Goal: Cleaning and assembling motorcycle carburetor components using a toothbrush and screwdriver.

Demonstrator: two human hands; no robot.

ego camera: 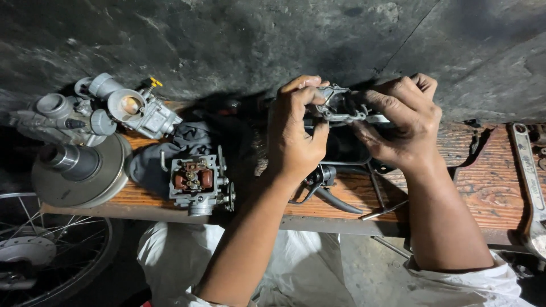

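Above the far edge of a worn wooden bench (489,187), both hands hold one small grey metal part (340,106), a cast piece with lugs and a ragged outline, raised just clear of the boards against the dark, rough wall (227,40). The left hand (296,133) is curled shut on the part's left end, thumb and fingertips pinching its rim; the right hand (401,122) clasps the right end, fingers folded over the top. Directly beneath the part sits a black, rounded, bowl-like housing (344,149); what lies inside it cannot be made out. Near the left wrist rests an open carburettor body (198,182), a squarish grey casting turned cavity-up like a shallow tray, with brown floats and small brass fittings showing inside. Just behind it lies a crumpled dark cloth (185,142), soft and creased. Farther left, two more carburettors (108,111) of dull silver metal lie close together, with round bores and stubby cylindrical caps, beside a broad, smooth steel disc with a central hub (79,167). A black lever (335,199) and a thin metal rod (384,210) lie on the striped, reddish planks under the hands, and a long flat spanner (529,176) lies at the bench's right end. A spoked wheel (40,244) stands below at the left.
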